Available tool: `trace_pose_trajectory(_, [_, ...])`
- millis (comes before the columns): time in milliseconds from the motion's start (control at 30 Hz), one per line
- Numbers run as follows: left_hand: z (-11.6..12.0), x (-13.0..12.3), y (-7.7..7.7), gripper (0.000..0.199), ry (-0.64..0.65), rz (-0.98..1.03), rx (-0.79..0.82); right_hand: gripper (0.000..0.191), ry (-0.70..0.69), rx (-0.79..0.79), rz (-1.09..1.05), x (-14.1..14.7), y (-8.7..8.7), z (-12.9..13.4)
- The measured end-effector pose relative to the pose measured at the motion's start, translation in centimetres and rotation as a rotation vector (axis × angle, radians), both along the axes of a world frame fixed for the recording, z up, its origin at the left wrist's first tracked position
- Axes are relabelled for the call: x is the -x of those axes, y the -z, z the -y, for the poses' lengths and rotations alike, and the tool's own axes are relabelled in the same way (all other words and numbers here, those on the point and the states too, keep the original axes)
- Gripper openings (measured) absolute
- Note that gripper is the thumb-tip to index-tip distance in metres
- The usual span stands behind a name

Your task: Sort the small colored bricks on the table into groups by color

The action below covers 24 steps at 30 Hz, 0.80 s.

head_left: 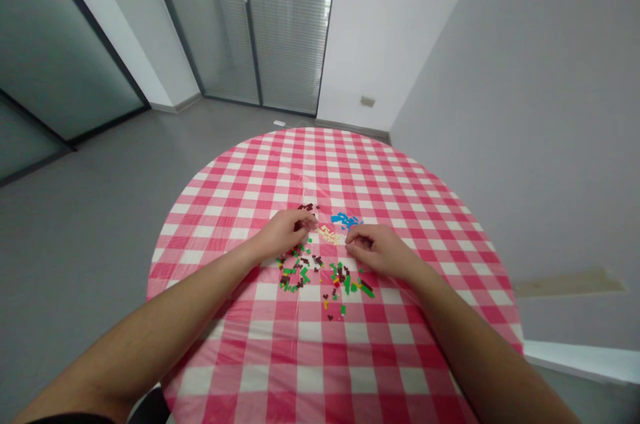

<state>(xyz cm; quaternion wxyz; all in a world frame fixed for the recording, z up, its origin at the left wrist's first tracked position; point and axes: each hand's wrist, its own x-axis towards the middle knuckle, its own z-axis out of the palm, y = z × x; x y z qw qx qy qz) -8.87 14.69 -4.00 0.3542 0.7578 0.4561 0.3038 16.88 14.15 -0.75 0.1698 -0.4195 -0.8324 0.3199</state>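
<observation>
My left hand (289, 231) rests over the left part of the loose building bricks, fingers bent and thumb apart, with no held piece showing. Beside its fingertips lies a small heap of cream bricks (329, 234). Dark brown bricks (307, 207) lie just beyond this hand, partly hidden by it. On the other side of the cream heap, my right hand (377, 247) hovers or rests with curled fingers and a gap to the thumb; I see nothing in it. Blue bricks (345, 220) form a pile just beyond its fingertips.
Mixed green, brown, yellow and red bricks (347, 284) are scattered nearer to me, with another mixed group (294, 277) to their left. Everything lies on a round table with a pink-and-white checked cloth (320, 171). A grey wall (540, 111) stands close on the right.
</observation>
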Motion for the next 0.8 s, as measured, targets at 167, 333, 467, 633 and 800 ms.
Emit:
trace_pose_trajectory(167, [-0.2, 0.6, -0.2, 0.039, -0.023, 0.008, 0.007, 0.011, -0.008, 0.02, 0.015, -0.1, -0.2, -0.1])
trace_pose_trajectory(333, [-0.6, 2.3, -0.6, 0.034, -0.064, -0.022, 0.036, 0.012, -0.08, 0.025, 0.08, -0.2, -0.9, 0.0])
trace_pose_trajectory(467, [-0.6, 3.4, -1.2, 0.036, 0.035, -0.023, 0.094, 0.017, -0.152, 0.038, 0.111, -0.4, -1.4, 0.3])
trace_pose_trajectory(633, [-0.6, 3.7, -1.5, 0.035, 0.072, -0.066, 0.116, 0.029, -0.299, 0.214, 0.169, -0.3, -1.7, 0.7])
trace_pose_trajectory(800, [-0.5, 3.5, -1.7, 0.033, 0.092, -0.101, 0.123, 0.029, -0.344, 0.203, 0.222, 0.5, -2.4, 1.4])
